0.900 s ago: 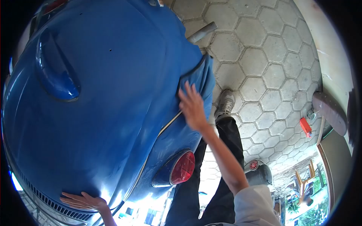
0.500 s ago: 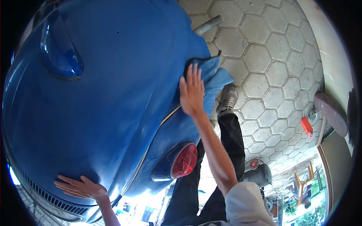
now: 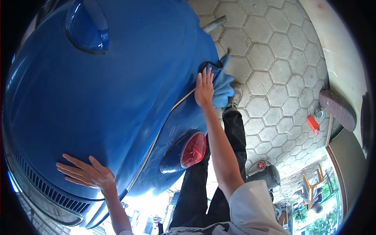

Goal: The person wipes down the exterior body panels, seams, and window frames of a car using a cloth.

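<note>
A blue car body (image 3: 109, 102) with a red tail light (image 3: 193, 149) fills the left side. My left hand (image 3: 88, 172) lies on the panel above the black vent slots (image 3: 51, 192), fingers spread. Over a blue cloth (image 3: 222, 87) at the panel's right edge, my right hand (image 3: 204, 87) rests with its fingers extended. The cloth is bunched and hangs past the edge, partly hidden beneath the hand. A pale strip (image 3: 183, 98) runs along the seam beside my right wrist.
Hexagonal paving (image 3: 260, 56) covers the ground, with a metal pipe (image 3: 214, 24) jutting over it. A red object (image 3: 313, 125), a brown rounded piece (image 3: 337, 109), a dark canister (image 3: 268, 176) and a wooden chair (image 3: 313, 186) are on the right.
The view has shifted, and the car's raised blue housing appears higher. The cloth has folded and bunched under my right hand. My left hand remains on the panel.
</note>
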Motion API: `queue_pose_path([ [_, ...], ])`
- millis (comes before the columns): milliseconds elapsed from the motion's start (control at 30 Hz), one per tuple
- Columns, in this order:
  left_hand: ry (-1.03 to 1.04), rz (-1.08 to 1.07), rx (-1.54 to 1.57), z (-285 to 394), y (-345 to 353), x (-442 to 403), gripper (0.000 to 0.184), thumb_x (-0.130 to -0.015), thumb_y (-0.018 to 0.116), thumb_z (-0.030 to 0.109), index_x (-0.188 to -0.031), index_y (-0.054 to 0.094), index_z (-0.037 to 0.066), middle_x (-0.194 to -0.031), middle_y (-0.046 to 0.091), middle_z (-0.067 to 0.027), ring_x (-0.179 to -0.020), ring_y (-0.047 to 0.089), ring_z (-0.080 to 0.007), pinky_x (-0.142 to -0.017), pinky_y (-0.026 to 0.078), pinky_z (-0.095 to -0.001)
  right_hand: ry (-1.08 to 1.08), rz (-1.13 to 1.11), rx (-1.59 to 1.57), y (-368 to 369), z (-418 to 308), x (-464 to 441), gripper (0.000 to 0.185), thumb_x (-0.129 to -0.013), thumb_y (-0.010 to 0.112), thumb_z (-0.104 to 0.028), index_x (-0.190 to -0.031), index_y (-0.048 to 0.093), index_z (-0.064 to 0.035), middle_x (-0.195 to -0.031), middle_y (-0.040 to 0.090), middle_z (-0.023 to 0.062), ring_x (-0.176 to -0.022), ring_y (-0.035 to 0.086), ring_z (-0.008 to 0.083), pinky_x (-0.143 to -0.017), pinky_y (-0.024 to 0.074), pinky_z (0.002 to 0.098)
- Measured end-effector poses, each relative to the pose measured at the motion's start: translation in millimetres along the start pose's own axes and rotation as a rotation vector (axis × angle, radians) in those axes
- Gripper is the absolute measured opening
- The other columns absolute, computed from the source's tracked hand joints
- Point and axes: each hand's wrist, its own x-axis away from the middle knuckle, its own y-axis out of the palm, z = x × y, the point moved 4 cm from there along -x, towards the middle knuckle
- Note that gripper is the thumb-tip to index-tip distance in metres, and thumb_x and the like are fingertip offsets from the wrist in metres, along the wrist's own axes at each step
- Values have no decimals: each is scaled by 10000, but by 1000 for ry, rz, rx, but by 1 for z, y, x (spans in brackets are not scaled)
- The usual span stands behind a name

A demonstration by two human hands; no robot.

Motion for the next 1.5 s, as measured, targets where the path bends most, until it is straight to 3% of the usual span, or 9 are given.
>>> queue_pose_path([
  [167, 13, 32, -30, -4, 4, 3, 729, -966, 175, 622, -1518, 320, 168, -1582, 221, -186, -1454, 241, -372, -1140, 239, -594, -81, -200, -6, -2, 30, 116, 534, -1042, 252, -431, -1506, 354, -186, -1618, 124, 156, -1481, 104, 407, -1154, 159, 557],
  [367, 28, 61, -45, -7, 8, 5, 731, -958, 181, 637, -1517, 322, 187, -1581, 233, -170, -1454, 250, -355, -1138, 250, -594, -9, 41, -121, 2, 85, 0, 519, -1047, 226, -444, -1508, 346, -238, -1615, 130, 161, -1465, 137, 436, -1122, 189, 618],
  [467, 46, 95, -66, -6, 9, 4, 723, -962, 173, 628, -1517, 322, 189, -1581, 233, -167, -1454, 252, -353, -1140, 248, -592, 43, -5, -75, -9, 75, -12, 533, -1045, 228, -471, -1511, 345, -242, -1618, 138, 138, -1475, 121, 413, -1129, 183, 604],
  [600, 38, 77, -71, -6, 8, 5, 720, -963, 155, 629, -1524, 300, 201, -1583, 229, -159, -1456, 245, -349, -1143, 240, -595, -201, -235, 12, -9, 44, 102, 543, -1039, 213, -497, -1511, 351, -266, -1623, 143, 110, -1488, 104, 379, -1142, 150, 589],
  [700, 28, 86, -58, -2, 7, 4, 721, -962, 136, 637, -1535, 264, 219, -1587, 217, -154, -1460, 232, -346, -1150, 225, -597, -193, -331, 21, -19, 32, 96, 541, -1039, 209, -492, -1511, 350, -268, -1624, 145, 99, -1490, 106, 365, -1154, 131, 568],
  [800, 30, 79, -65, -2, 7, 4, 720, -966, 138, 627, -1533, 271, 205, -1586, 219, -161, -1460, 233, -348, -1147, 233, -593, -161, -95, 36, -15, 25, 21, 534, -1038, 206, -482, -1508, 353, -276, -1624, 151, 87, -1493, 107, 344, -1162, 116, 560],
  [1000, 40, 80, -90, -2, 6, 4, 714, -976, 152, 602, -1525, 298, 171, -1580, 223, -185, -1454, 247, -357, -1136, 255, -590, -154, -200, 118, -22, -3, 89, 494, -1040, 244, -426, -1496, 375, -288, -1612, 211, 44, -1483, 181, 308, -1162, 135, 568],
  [1200, 26, 41, -80, -1, 2, 5, 694, -987, 160, 572, -1525, 296, 154, -1577, 216, -203, -1452, 245, -376, -1136, 250, -591, -34, 7, 123, -32, -13, 51, 482, -1029, 285, -406, -1475, 414, -275, -1561, 342, 28, -1452, 275, 291, -1161, 139, 574],
  [1500, 40, 68, -59, -1, 1, 4, 692, -987, 154, 568, -1525, 296, 157, -1577, 218, -202, -1456, 238, -368, -1139, 244, -589, -17, 77, 249, -31, -32, 56, 544, -997, 367, -391, -1420, 469, -65, -1518, 404, 97, -1421, 332, 317, -1133, 200, 598],
])
